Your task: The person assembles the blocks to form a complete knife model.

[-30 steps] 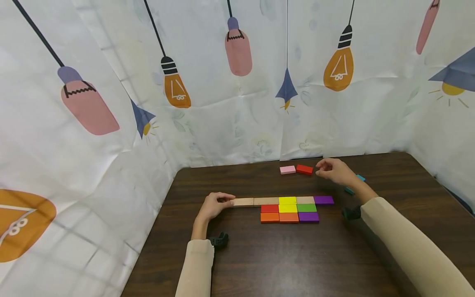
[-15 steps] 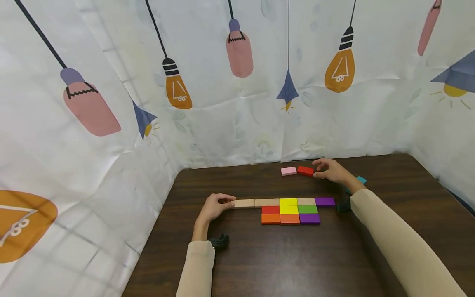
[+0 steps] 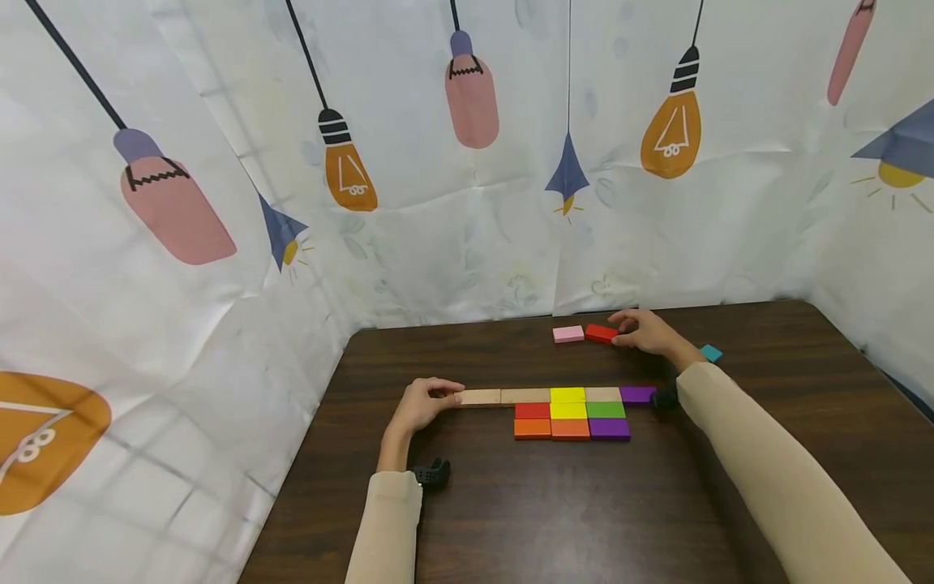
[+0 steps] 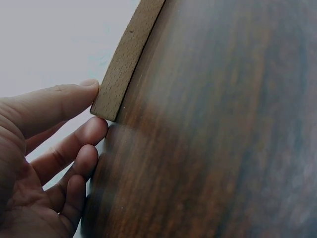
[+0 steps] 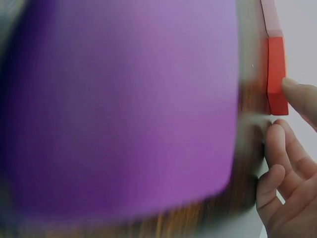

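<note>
At the left end of a row of tiles, my left hand [image 3: 422, 404] pinches a plain wooden block [image 3: 478, 397]; its thumb and a finger meet the block's end in the left wrist view. My right hand [image 3: 648, 333] is at the right end of a red block [image 3: 601, 333] near the back edge. Its thumb touches that block, while the index finger sits above and behind it with a small gap. Beside the red block lies a pink block [image 3: 567, 334]. Under the row are a red tile [image 3: 532, 410], green tile [image 3: 605, 410] and orange tile [image 3: 532, 429].
A purple tile [image 3: 637, 394] ends the row, below the right wrist, and fills much of the right wrist view. Behind the right forearm lies a teal block [image 3: 711, 353], partly hidden. A patterned curtain [image 3: 438, 268] hangs along the table's [image 3: 511, 519] back and left edges.
My right hand has moved left until its thumb reached the red block. The forearm now covers more of the teal blocks. The left hand and the tile rows have stayed put.
</note>
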The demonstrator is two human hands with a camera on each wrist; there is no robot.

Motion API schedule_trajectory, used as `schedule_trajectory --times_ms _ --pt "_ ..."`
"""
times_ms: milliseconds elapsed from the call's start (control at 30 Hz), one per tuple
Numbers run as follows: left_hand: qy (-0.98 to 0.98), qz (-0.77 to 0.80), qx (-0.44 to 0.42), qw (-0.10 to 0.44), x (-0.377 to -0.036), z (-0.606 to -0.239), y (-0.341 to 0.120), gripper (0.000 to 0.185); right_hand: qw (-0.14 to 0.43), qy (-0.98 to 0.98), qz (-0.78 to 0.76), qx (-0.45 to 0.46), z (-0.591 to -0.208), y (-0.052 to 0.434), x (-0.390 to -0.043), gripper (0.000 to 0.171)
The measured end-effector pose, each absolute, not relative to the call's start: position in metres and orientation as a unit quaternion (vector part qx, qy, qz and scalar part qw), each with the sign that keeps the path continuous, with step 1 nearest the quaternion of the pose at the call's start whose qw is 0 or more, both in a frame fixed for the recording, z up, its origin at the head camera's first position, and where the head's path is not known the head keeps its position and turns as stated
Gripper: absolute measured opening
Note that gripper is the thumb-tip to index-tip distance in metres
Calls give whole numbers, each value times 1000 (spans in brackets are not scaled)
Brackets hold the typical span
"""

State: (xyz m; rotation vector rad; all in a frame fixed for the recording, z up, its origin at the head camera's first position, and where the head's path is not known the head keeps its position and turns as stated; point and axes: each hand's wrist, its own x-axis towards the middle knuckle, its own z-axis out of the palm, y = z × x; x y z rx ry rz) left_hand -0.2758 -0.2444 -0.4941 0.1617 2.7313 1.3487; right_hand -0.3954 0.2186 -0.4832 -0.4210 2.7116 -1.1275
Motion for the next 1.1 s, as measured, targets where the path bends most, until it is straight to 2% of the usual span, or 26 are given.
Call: schedule_trajectory --times_ms 467,1100 --pt "896 437 60 43 -275 -492 -244 16 86 935 -323 -122 -480 210 -396 38" --pt "896 438 51 45 -276 -494 -244 15 98 936 -295 -167 -476 223 -383 32"
